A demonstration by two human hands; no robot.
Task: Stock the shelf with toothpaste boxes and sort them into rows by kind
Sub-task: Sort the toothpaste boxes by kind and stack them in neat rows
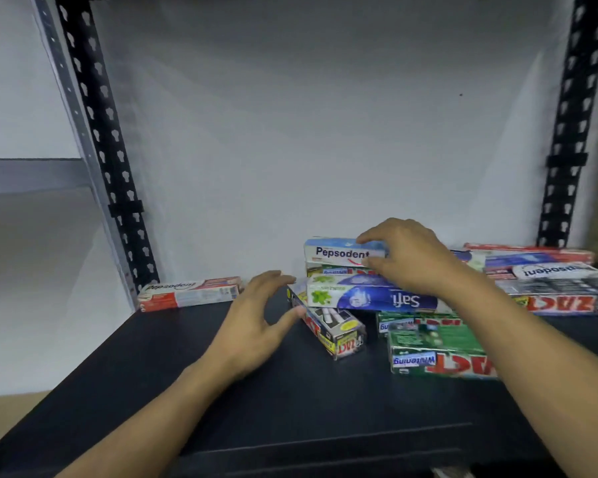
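On the black shelf point(194, 374) lies a jumbled pile of toothpaste boxes. My right hand point(411, 257) grips the blue-and-white Pepsodent box point(332, 251) on top of the pile, fingers over its top edge, thumb on its front. Under it lies a blue Safi box point(370, 296). My left hand point(256, 322) hovers open beside the end of a grey Zact box point(332, 331), its thumb near that box. Green Zact boxes point(435, 350) lie at the front right. A red Pepsodent box point(187, 293) lies alone at the back left.
More boxes, among them a grey Zact box point(567, 298) and a white Pepsodent box point(556, 270), are stacked at the back right. Black perforated uprights point(104, 132) point(567, 132) frame the shelf, with a white wall behind.
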